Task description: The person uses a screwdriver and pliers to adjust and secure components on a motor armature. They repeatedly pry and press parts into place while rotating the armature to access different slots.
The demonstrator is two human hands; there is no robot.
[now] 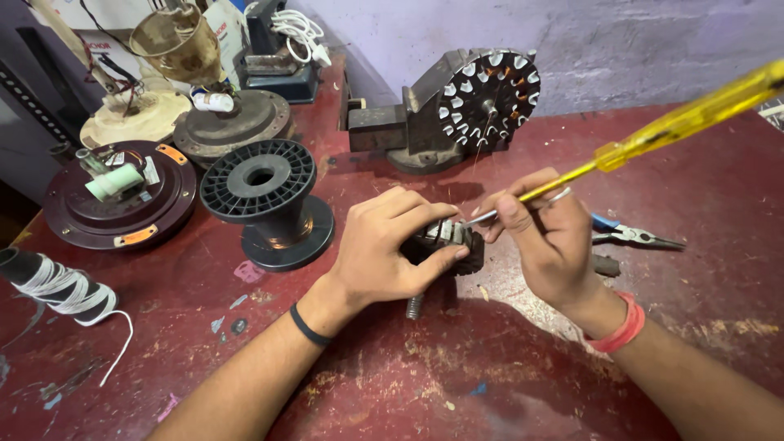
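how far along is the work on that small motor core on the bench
Done: cannot tell; most of the motor core is hidden under the fingers. In hand: the left hand grips the core on the red bench while the right hand presses a yellow screwdriver tip at its top edge. Left: the pliers lie unused beside them, and a wound core sits on the vise.

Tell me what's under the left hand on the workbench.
The left hand grips a small dark motor stator with pale slot liners, a threaded shaft poking out below. The right hand pokes a yellow-handled screwdriver into it. The palm covers most of the stator.
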